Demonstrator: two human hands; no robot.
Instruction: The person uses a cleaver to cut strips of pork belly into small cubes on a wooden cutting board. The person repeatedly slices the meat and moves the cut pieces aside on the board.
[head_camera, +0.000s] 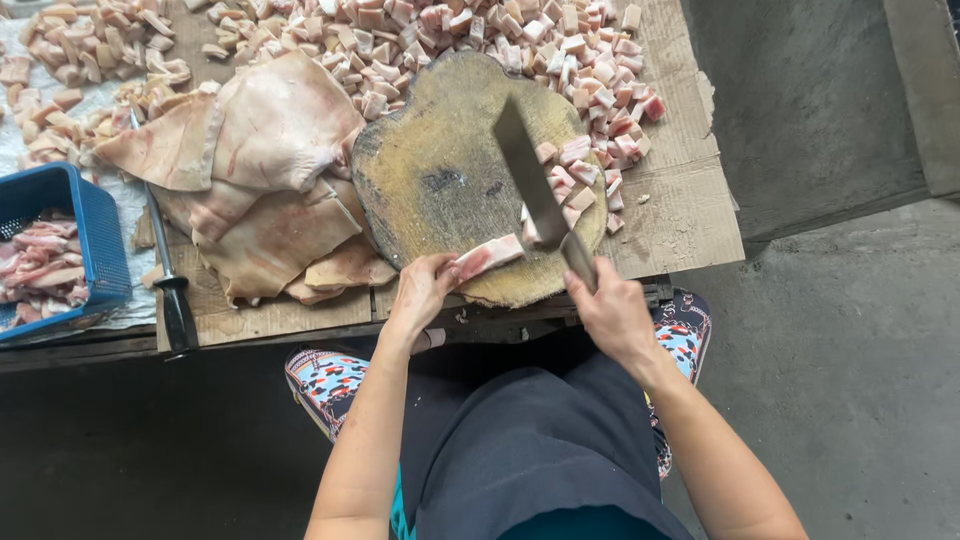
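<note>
At the near edge of the round wooden block (440, 180), our left hand (422, 290) pinches a strip of pork (488, 256) flat. Our right hand (612, 315) is closed around the cleaver (530, 180), its blade meeting the strip's far end beside cut cubes (575, 165).

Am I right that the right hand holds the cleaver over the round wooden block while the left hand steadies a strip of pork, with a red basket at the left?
Not quite: the head view shows the basket is blue, not red.
</note>
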